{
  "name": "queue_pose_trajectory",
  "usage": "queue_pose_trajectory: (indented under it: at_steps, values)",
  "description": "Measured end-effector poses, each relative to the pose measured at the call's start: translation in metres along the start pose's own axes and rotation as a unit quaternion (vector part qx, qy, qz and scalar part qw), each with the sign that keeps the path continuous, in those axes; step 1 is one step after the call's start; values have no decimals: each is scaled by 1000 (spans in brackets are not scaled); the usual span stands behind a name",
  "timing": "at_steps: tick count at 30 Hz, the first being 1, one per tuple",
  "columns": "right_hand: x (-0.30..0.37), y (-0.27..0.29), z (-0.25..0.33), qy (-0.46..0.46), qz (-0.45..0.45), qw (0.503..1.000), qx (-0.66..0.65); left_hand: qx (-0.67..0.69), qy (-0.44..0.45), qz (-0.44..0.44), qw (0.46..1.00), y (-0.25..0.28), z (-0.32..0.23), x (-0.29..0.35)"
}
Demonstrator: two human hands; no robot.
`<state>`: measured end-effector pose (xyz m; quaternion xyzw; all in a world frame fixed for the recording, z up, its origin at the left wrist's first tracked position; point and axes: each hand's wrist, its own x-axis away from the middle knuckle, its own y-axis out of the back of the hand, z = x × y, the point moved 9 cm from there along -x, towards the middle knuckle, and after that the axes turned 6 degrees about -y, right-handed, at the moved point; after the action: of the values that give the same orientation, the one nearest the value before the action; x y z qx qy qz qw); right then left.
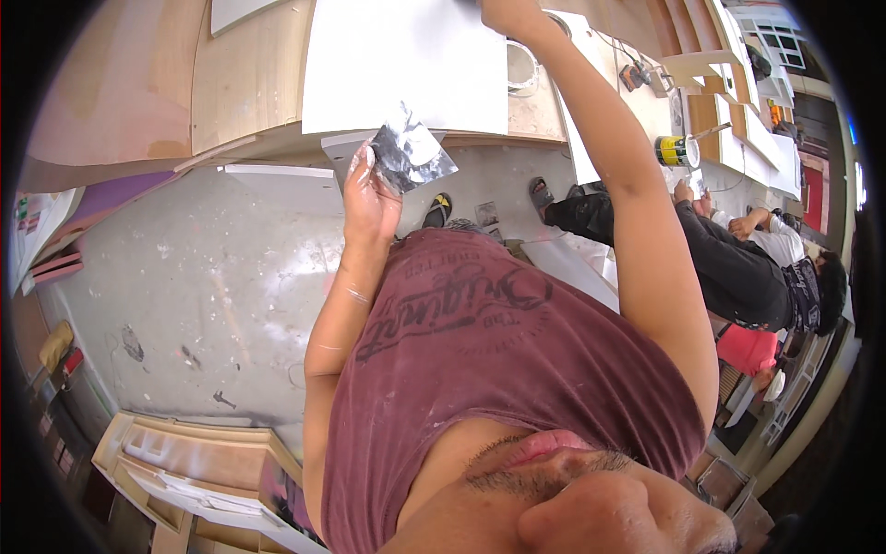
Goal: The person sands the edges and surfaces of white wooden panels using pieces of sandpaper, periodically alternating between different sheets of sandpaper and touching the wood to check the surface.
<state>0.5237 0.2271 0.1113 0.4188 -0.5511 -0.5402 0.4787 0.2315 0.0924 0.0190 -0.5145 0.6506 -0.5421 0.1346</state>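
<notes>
My left hand point(371, 201) is closed on the edge of a thin, shiny metal plate point(426, 164) smeared with white paste. White smudges also mark its fingers. The plate is held just off the near edge of a white flat panel point(406, 69), which lies on a wooden workbench point(242, 83). My right arm reaches far across to the top edge of the view. There my right hand point(509, 17) is closed and partly cut off, over the panel's far right corner. A dark bit shows beside its fingers; what it is I cannot make out.
Right of the panel are a white round tub point(522, 66), an orange and black power tool point(635, 76) and a yellow-black can point(676, 150) with a stick in it. Co-workers point(738, 268) sit at the right. A wooden cabinet point(203, 462) stands lower left, near a hammer point(223, 399).
</notes>
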Motion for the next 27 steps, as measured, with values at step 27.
queue_pose_trajectory:
  at_steps: [27]
  values:
    - [-13, -13, -16, -48, -43, 998, -14, -10, -10, -7, 1000, -1, -5, 1]
